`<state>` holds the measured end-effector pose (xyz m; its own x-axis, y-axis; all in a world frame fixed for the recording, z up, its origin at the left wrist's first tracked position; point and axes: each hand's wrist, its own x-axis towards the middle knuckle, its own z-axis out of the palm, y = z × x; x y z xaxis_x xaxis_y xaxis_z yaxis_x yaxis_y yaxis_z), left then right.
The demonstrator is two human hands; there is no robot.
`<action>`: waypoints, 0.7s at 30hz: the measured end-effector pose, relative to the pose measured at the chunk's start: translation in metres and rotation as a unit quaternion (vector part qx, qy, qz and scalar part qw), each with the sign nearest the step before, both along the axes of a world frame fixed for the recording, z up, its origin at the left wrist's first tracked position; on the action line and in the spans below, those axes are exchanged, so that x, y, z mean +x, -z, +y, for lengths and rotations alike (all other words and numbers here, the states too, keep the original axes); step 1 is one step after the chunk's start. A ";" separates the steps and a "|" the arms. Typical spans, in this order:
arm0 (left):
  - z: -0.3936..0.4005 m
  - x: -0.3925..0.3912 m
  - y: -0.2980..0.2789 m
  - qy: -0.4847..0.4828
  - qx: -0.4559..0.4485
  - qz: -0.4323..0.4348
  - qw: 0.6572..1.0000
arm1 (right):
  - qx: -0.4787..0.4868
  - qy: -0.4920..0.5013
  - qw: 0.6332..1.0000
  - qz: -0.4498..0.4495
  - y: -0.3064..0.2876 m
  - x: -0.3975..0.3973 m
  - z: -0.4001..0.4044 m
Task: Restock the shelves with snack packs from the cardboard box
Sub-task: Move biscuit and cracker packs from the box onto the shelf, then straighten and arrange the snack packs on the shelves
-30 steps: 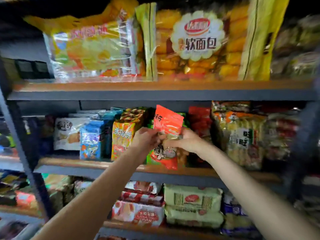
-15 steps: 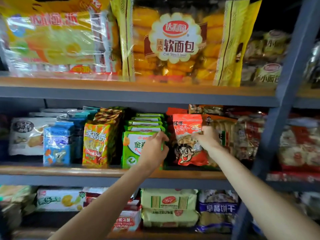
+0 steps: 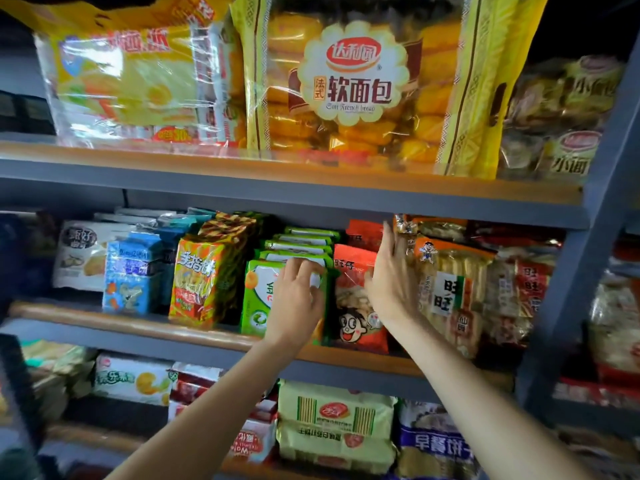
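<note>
Releasing: right hand (image 3: pixel 391 285) now flat beside red pack (image 3: pixel 356 299) | left hand (image 3: pixel 298 299) still curled on green pack (image 3: pixel 259 299)

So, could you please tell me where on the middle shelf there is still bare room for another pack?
Bare board shows at the left end of the middle shelf, in front of the white pack, left of the blue pack. From the orange pack rightward, where both hands work at the green pack and red pack, packs stand tight.

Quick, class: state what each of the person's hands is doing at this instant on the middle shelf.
Left hand: fingers curled over the top of the green pack, gripping it.
Right hand: open, fingers straight, against the red-orange pack.
</note>
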<state>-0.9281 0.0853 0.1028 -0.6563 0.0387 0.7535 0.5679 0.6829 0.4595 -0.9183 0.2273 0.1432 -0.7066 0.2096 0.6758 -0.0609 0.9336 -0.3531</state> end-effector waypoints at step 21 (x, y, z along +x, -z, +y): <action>-0.341 -0.066 0.019 -0.159 -0.074 0.029 0.984 | 0.122 -0.328 0.936 -0.029 0.012 -0.090 -0.351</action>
<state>-0.9945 -0.2553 0.0835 -0.6092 -0.0488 0.7915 0.3375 0.8873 0.3144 -1.0079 -0.1238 0.1313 -0.6657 -0.4376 0.6044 -0.6369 0.7552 -0.1548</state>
